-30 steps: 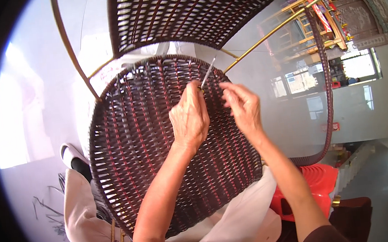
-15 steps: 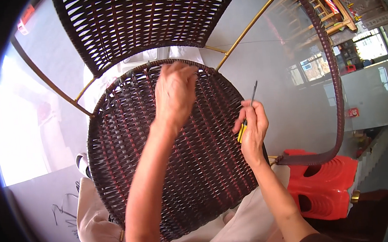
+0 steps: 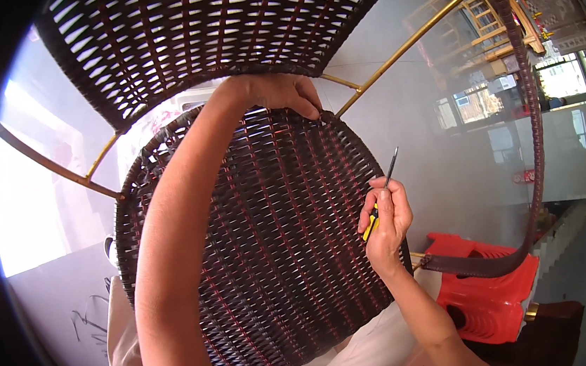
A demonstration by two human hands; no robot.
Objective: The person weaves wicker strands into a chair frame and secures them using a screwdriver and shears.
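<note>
While the woven seat (image 3: 272, 255) lies tilted across my lap, my right hand (image 3: 386, 225) sits at its right rim, fingers curled tight around a yellow-handled screwdriver (image 3: 380, 204) whose metal tip points up and away. Farther out, my left arm stretches over the weave, and my left hand (image 3: 277, 94) hooks its bent fingers over the seat's far edge, just below the woven backrest (image 3: 208, 29).

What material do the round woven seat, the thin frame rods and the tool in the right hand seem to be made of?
Woven seat: dark brown, slightly glossy flat strips, probably synthetic rattan.
Frame rods: thin, straight, gold-coloured, likely painted or plated metal.
Tool in the right hand: grey metal shaft with a yellow and black handle, apparently plastic.
</note>
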